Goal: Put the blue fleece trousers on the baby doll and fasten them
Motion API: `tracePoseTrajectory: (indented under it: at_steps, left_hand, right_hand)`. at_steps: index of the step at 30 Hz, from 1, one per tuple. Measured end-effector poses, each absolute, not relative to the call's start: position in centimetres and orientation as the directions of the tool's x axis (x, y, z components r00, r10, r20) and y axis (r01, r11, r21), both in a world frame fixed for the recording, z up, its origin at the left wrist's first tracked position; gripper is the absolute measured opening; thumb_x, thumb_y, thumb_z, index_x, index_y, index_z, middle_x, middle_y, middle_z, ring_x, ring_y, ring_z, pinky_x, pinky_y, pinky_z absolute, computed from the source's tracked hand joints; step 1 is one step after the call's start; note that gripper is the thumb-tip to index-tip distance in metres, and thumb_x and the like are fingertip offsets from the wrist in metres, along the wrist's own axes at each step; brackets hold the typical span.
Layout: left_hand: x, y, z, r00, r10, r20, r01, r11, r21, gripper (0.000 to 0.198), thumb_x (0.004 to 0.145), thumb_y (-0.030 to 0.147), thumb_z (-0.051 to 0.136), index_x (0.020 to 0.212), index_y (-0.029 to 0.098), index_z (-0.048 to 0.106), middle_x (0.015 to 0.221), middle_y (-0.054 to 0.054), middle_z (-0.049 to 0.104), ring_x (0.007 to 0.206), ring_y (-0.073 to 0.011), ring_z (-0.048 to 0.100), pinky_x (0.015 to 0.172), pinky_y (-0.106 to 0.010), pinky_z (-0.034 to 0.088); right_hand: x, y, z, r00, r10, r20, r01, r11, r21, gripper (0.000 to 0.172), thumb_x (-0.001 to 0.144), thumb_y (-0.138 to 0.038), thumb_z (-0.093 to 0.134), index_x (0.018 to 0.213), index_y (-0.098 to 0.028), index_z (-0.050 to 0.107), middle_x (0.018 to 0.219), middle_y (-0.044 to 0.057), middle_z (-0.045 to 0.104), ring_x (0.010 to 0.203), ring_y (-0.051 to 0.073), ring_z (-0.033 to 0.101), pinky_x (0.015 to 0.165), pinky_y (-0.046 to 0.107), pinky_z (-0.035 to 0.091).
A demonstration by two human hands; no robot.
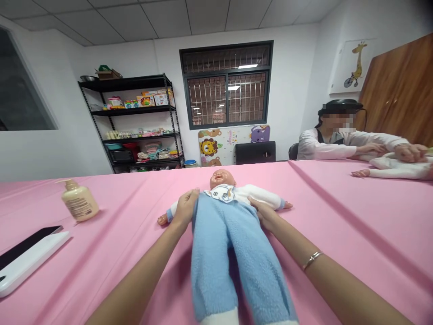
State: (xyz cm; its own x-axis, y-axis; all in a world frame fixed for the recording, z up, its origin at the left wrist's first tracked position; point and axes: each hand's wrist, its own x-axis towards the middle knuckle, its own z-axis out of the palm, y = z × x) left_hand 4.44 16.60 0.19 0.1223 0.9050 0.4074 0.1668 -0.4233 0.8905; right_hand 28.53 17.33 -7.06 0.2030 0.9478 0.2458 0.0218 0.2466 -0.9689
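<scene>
A baby doll (221,178) lies on its back on the pink-covered table, head at the far end. It wears a white top (257,193) with blue cuffs and an animal-face bib (222,193). Fluffy light-blue pants (213,253) with white cuffs stretch from its chest toward me, covering its lower body; whether its legs are inside is hidden. My left hand (186,207) is closed at the left side of the pants' waist. At the right side of the waist, my right hand (265,215) is closed too, thumb on top, other fingers mostly hidden.
A cream pump bottle (80,201), a dark phone (29,243) and a white device (34,264) lie or stand at left. Across the table at right, a person (333,131) handles another doll (399,167). Behind are a black shelf rack (135,110) and a black chair (255,152).
</scene>
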Motion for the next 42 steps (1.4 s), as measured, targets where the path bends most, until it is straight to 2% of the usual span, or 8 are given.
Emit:
tracePoseTrajectory:
  at_steps: [4,9,13,23,28,33,37,42]
  left_hand:
    - [4.8,17.3,-0.1,0.154,0.9,0.407,0.184,-0.431,0.883,0.045,0.073,0.06,0.046,0.063,0.016,0.044,0.059,0.003,0.04,0.057,-0.0118,0.036,0.055,-0.022,0.033]
    - [2.9,18.4,-2.6,0.254,0.92,0.298,0.398,-0.38,0.835,0.046,0.073,0.059,0.048,0.059,0.017,0.04,0.058,0.004,0.037,0.057,-0.012,0.036,0.054,-0.023,0.028]
    - [2.1,18.6,-2.9,0.277,0.933,0.229,0.411,-0.331,0.85,0.047,0.072,0.061,0.048,0.058,0.017,0.041,0.056,0.004,0.038,0.053,-0.0118,0.035,0.052,-0.023,0.026]
    - [1.6,18.9,-3.6,0.185,0.912,0.366,0.497,-0.408,0.766,0.039,0.079,0.051,0.046,0.064,0.015,0.05,0.061,0.001,0.05,0.06,-0.0156,0.046,0.057,-0.026,0.033]
    - [1.8,18.5,-3.1,0.209,0.795,0.569,0.674,-0.539,0.505,0.023,0.085,0.036,0.044,0.077,0.018,0.056,0.079,-0.002,0.058,0.078,-0.0188,0.053,0.071,-0.03,0.039]
    - [2.0,19.4,-2.7,0.352,0.664,0.659,0.783,-0.595,0.181,0.022,0.087,0.028,0.041,0.099,0.02,0.058,0.101,-0.005,0.058,0.097,-0.0229,0.05,0.087,-0.038,0.037]
    - [2.2,21.1,-2.4,0.421,0.708,0.567,0.73,-0.635,0.252,0.028,0.089,0.024,0.032,0.105,0.018,0.054,0.105,-0.006,0.057,0.098,-0.0202,0.051,0.088,-0.034,0.04]
    - [2.6,23.4,-0.9,0.385,0.773,0.504,0.728,-0.59,0.348,0.024,0.086,0.022,0.036,0.1,0.016,0.055,0.103,-0.007,0.058,0.098,-0.02,0.053,0.087,-0.032,0.042]
  right_hand:
    - [28.4,16.6,-6.9,0.158,0.987,0.017,-0.118,0.036,-0.992,0.03,0.072,-0.045,0.06,0.066,-0.018,0.05,0.059,0.002,0.054,0.053,0.014,0.053,0.049,0.025,0.046]
    - [29.5,13.2,-4.1,-0.082,0.996,-0.041,-0.011,-0.042,-0.999,0.043,0.075,-0.057,0.054,0.062,-0.018,0.044,0.052,-0.004,0.039,0.047,0.009,0.034,0.046,0.022,0.032]
    - [31.5,12.6,-2.8,-0.296,0.952,0.076,0.093,0.108,-0.99,0.043,0.074,-0.055,0.057,0.062,-0.015,0.046,0.061,-0.002,0.042,0.06,0.009,0.038,0.058,0.022,0.033]
    - [30.8,15.3,-6.9,-0.111,0.942,0.316,0.534,0.324,-0.781,0.032,0.077,-0.044,0.049,0.063,-0.015,0.043,0.06,-0.001,0.044,0.056,0.011,0.038,0.053,0.023,0.029]
    - [30.6,15.2,-6.5,0.057,0.855,0.516,0.621,0.374,-0.688,0.019,0.075,-0.032,0.051,0.08,-0.015,0.052,0.082,0.006,0.058,0.077,0.019,0.052,0.072,0.032,0.041]
    - [29.6,15.2,-6.4,0.019,0.732,0.681,0.837,0.36,-0.411,0.027,0.078,-0.022,0.047,0.103,-0.02,0.057,0.11,0.007,0.054,0.105,0.023,0.044,0.091,0.039,0.034]
    - [29.4,15.4,-6.6,-0.037,0.751,0.659,0.894,0.319,-0.314,0.031,0.081,-0.021,0.046,0.11,-0.026,0.055,0.123,0.004,0.047,0.122,0.026,0.031,0.098,0.044,0.028]
    - [29.9,15.8,-7.0,-0.09,0.789,0.608,0.881,0.347,-0.32,0.03,0.082,-0.021,0.044,0.111,-0.024,0.053,0.119,0.003,0.051,0.118,0.023,0.037,0.097,0.04,0.031]
